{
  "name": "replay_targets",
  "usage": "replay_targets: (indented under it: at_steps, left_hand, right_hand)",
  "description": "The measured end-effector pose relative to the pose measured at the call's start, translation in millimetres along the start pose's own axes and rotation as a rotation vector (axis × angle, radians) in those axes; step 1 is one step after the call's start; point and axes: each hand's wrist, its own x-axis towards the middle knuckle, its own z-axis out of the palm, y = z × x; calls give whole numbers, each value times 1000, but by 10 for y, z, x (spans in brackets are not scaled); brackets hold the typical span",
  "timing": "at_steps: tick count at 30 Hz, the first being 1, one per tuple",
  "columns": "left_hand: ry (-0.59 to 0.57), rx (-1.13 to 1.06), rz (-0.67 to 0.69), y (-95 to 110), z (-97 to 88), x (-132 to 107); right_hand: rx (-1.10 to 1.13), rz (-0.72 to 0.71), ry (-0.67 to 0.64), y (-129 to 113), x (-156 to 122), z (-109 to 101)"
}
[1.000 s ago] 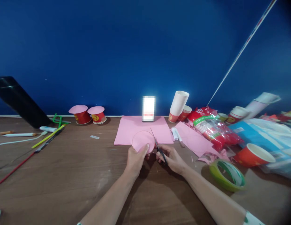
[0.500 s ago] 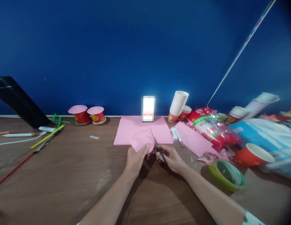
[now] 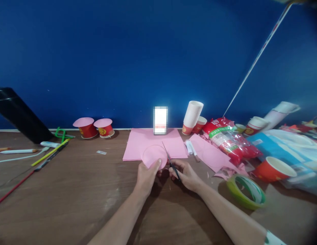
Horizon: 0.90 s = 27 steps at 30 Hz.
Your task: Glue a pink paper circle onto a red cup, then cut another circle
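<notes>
Fingers [image 3: 159, 163] of the left hand [image 3: 145, 177] pinch the pink disc [image 3: 152, 155] at its near edge, closed firmly with the thumb flat on top. Just right of them, the fingers of the right hand [image 3: 188, 173] are curled around the black handles of the scissors [image 3: 174, 168]. The blades slant away from that hand along the disc's right edge; from here I can't tell whether they touch it. Beyond the fingers of both hands, pink sheets [image 3: 134, 144] lie stacked on the worktop [image 3: 71, 194]. Well off to the fingers' left stand two red cups [image 3: 88, 132]. Ahead and right of the fingers is a white cup stack [image 3: 193, 114], with a red bag [image 3: 222, 136] farther right, and nearer, a tape roll [image 3: 238, 198].
</notes>
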Motion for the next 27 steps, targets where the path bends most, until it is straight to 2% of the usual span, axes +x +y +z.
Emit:
replay_targets:
  at_steps: [9, 14, 20, 27]
  left_hand:
    - [8, -21, -45, 64, 23, -18]
    - [45, -31, -6, 131, 61, -67]
    - [-3, -35, 0, 24, 16, -9]
    - [10, -28, 28, -27, -4, 13]
  right_hand:
    - [-5, -26, 14, 15, 12, 10]
    - [-19, -44, 27, 10, 15, 13]
    - [-5, -43, 23, 8, 18, 11]
    - [-6, -31, 13, -13, 12, 8]
